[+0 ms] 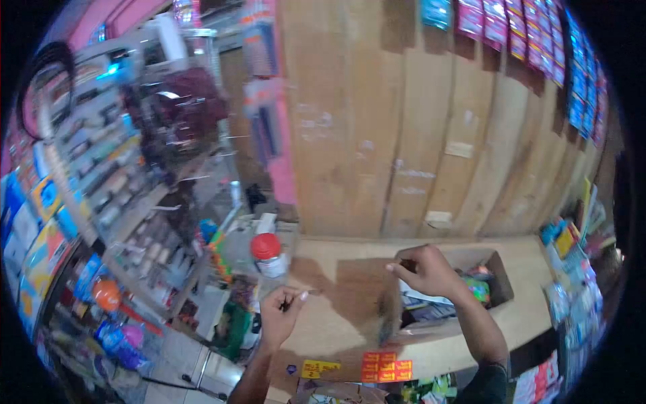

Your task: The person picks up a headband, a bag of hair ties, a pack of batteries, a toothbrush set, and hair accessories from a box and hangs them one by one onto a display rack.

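Over the wooden counter, my left hand is closed in a pinch, thumb against the fingers. Something tiny or thin may be at its fingertips, too blurred to name. My right hand is above the left part of an open cardboard box, its fingers curled in and the thumb pointing left. What it holds, if anything, cannot be made out. Inside the box lie mixed packets, among them a bright green packet. Behind my left hand stands a white jar with a red lid.
A plank wall rises behind the counter, with strips of sachets hanging at upper right. Glass shelving with goods fills the left. Red and yellow labels are at the front edge. Packaged goods crowd the right.
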`<action>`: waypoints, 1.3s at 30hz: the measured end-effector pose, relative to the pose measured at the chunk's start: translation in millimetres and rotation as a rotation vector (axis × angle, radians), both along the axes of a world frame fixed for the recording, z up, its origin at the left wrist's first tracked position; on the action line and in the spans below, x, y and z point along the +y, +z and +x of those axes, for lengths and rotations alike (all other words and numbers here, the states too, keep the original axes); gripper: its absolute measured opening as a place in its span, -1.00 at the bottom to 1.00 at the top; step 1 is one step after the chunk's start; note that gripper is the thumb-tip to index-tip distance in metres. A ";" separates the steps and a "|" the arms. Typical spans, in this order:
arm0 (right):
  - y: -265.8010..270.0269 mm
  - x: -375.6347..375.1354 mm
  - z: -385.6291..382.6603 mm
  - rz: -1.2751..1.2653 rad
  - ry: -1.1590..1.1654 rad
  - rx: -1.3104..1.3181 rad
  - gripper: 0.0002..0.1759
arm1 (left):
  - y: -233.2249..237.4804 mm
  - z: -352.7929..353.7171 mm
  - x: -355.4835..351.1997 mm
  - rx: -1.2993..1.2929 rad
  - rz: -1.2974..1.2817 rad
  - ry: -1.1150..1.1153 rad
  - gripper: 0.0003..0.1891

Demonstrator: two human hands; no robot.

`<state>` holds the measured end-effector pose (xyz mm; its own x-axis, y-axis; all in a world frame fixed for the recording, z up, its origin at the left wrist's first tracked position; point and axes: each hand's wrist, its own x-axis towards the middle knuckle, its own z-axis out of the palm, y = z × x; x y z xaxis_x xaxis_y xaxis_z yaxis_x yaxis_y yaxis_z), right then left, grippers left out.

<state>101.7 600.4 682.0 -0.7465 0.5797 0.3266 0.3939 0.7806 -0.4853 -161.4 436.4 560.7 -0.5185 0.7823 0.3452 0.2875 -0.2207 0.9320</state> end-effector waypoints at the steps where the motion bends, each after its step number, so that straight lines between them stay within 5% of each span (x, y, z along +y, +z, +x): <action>1: -10.9 3.5 23.6 -0.077 -0.077 0.034 -0.68 | -7.5 11.1 5.0 -0.011 -0.023 -0.043 -0.86; 4: -67.0 9.7 90.5 -0.280 -0.282 0.205 -0.64 | -41.1 55.9 26.6 -0.138 0.013 -0.202 -0.79; 9: -114.3 0.3 167.3 -0.221 -0.534 0.230 -0.69 | -50.3 132.5 46.5 -0.225 -0.104 -0.405 -0.83; 13: -133.2 -0.5 196.1 -0.180 -0.614 0.155 -0.76 | -46.7 167.3 67.2 0.063 0.002 -0.536 -0.97; 17: -156.0 3.4 204.6 -0.121 -0.639 -0.020 -0.74 | -43.9 195.9 82.4 0.253 0.043 -0.621 -0.87; 21: -156.4 16.5 199.5 -0.115 -0.600 -0.122 -0.73 | -55.8 215.0 86.9 0.753 0.133 -0.466 -0.77; 25: -156.6 25.9 202.1 -0.127 -0.535 -0.282 -0.66 | -65.2 222.3 92.2 0.741 0.098 -0.254 -0.77; 32: -154.6 29.6 219.4 -0.193 -0.310 -0.292 -0.52 | -59.3 221.2 92.4 0.685 -0.056 -0.276 -0.92; 36: -129.2 58.5 221.8 -0.482 -0.222 -0.394 -0.44 | -60.3 228.3 97.6 0.690 -0.068 -0.197 -0.94; 39: -140.6 72.8 209.8 -0.224 -0.287 -0.434 -0.35 | -64.9 231.0 99.7 0.714 -0.064 -0.165 -0.94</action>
<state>311.5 673.2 541.4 -0.5871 0.7992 -0.1289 0.7754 0.5094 -0.3731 69.6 536.1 495.8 -0.0581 0.8610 0.5053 0.7970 -0.2648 0.5429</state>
